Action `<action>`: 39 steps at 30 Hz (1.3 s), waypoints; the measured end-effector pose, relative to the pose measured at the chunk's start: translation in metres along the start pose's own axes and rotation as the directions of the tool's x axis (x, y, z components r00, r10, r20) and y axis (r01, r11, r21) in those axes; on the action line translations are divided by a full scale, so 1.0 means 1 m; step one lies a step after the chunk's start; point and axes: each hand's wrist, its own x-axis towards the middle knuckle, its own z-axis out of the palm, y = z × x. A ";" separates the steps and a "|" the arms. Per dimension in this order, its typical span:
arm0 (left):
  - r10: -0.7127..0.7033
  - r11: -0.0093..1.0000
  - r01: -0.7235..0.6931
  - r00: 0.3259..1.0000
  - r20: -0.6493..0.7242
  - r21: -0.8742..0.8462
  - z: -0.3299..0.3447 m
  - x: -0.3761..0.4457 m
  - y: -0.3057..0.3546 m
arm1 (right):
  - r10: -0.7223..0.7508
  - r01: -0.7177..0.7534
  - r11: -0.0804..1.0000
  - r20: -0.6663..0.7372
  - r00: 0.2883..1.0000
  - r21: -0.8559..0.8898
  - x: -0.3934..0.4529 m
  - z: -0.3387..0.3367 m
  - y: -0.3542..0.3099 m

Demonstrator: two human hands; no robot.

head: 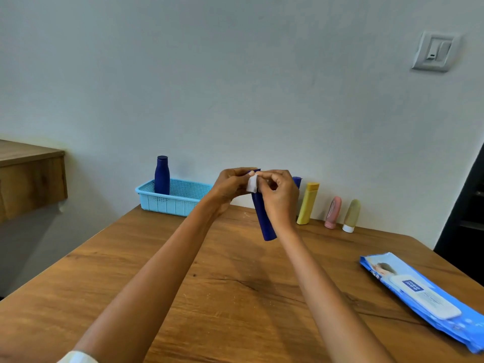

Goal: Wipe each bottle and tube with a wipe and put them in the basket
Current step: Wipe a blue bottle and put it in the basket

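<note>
I hold a dark blue bottle (263,218) tilted above the table, cap end up. My left hand (231,188) grips its top, and my right hand (279,197) presses a small white wipe (252,184) against its upper part. A light blue basket (172,196) stands at the table's far left edge with another dark blue bottle (162,175) upright inside it. Behind my right hand, part of a third blue bottle (297,181) shows. To the right stand a yellow bottle (307,203), a pink tube (333,212) and an olive tube (351,215) with a white cap.
A blue pack of wet wipes (424,297) lies at the right edge of the wooden table (235,284). A wooden shelf (28,176) juts from the wall at left. A wall switch (436,51) is at the upper right.
</note>
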 end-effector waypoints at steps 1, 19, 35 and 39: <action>0.005 1.000 -0.005 1.000 0.021 0.006 0.000 0.000 -0.001 | 0.045 -0.045 0.999 -0.019 0.999 0.016 0.001 -0.001 0.003; 0.095 0.994 -0.101 0.989 -0.110 -0.044 -0.023 0.002 0.005 | 0.425 -0.458 0.889 0.358 0.831 0.008 -0.002 -0.009 0.034; 0.050 0.996 -0.013 0.900 -0.433 0.089 0.002 0.007 -0.012 | 0.433 -0.417 0.900 0.382 0.816 -0.130 0.000 -0.006 0.008; -0.005 0.989 0.062 0.920 -0.391 0.134 0.010 0.005 -0.018 | 0.391 -0.391 0.918 0.299 0.871 -0.060 0.004 -0.005 0.005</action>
